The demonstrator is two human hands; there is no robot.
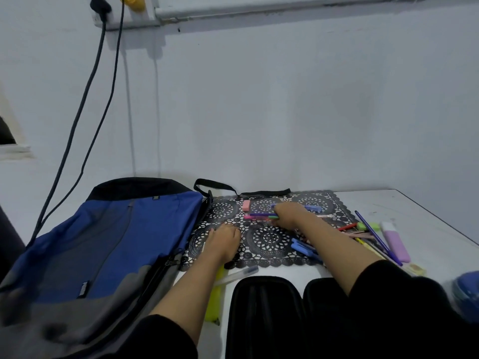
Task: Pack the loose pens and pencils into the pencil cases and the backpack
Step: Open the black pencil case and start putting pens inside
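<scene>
On my far left the backpack (108, 229) lies flat along the table (414, 203) edge, close enough that I can drop things into it without stretching. Beside it, my left hand (224, 238) rests on the black lace mat (269, 239) with its fingers curled under, holding nothing; I judge it is there to steady the mat. Near my body the black pencil case (261, 314) sits open, ready to be filled. Further right and farther back, my right hand (289, 216) closes around a small bunch of pens (259, 217), pink, purple and green, gathered so they go in together. A pink eraser (246, 205) sits just beyond them. More blue pens (302, 247) lie under my right forearm, and pencils (363, 238) and a purple highlighter (395, 240) wait at the mat's right edge, not yet packed.
</scene>
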